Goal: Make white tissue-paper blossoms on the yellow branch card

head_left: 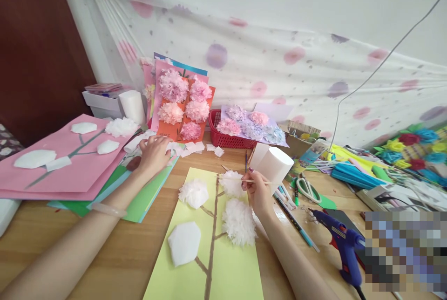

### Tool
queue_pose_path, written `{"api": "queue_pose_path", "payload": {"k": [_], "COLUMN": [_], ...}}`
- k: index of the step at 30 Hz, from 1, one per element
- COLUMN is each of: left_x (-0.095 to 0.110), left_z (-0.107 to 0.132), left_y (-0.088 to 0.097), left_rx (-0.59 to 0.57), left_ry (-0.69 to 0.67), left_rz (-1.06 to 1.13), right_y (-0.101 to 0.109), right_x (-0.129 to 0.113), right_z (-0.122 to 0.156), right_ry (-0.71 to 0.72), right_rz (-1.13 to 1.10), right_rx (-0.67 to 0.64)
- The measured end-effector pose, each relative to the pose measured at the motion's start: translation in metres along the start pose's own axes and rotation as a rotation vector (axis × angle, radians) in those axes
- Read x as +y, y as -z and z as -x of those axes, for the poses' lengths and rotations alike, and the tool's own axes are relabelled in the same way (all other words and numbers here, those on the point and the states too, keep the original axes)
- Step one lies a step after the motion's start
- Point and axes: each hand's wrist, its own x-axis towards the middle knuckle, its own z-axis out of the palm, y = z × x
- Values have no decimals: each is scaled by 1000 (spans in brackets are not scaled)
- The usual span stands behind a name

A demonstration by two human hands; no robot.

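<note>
A light green sheet [223, 262] with a painted brown branch lies on the wooden table in front of me. White tissue flowers [238, 221] are on it, plus a flat white tissue piece [184, 242]. My right hand [257, 191] pinches a thin wooden stick [268, 182], its tip lying over the upper white flower [231, 182]. My left hand [154, 152] reaches forward to the left, fingers curled over small white paper pieces [190, 147] by the coloured paper stack.
A pink sheet [59, 169] with white flowers lies at left. An orange card with pink flowers [183, 104], a red basket [223, 139] and a white roll [275, 164] stand behind. Scissors [306, 188], pens, a blue glue gun [344, 244] and paper scraps crowd the right.
</note>
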Motion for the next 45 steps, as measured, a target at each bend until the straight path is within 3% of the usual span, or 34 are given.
{"api": "queue_pose_path", "payload": {"k": [5, 11, 14, 18, 22, 28, 39, 45], "left_x": [2, 1, 2, 18, 44, 68, 76, 78], "left_z": [-14, -16, -19, -12, 9, 31, 36, 37], "left_y": [-13, -18, -12, 4, 24, 29, 30, 31], "left_rx": [-107, 51, 71, -83, -310, -480, -605, -579], "left_ry": [-89, 25, 73, 133, 138, 106, 155, 181], "left_rz": [40, 156, 369, 932, 1190, 1230, 1258, 1253], "right_y": [3, 6, 5, 2, -4, -7, -7, -5], "right_x": [3, 6, 7, 4, -3, -8, -7, -4], "right_z": [6, 10, 9, 9, 13, 17, 18, 16], "right_ry": [8, 6, 8, 8, -30, -84, -101, -101], "right_rz": [42, 55, 49, 36, 12, -43, -26, -11], "right_rx": [-39, -31, -16, -51, -141, -184, -195, -134]}}
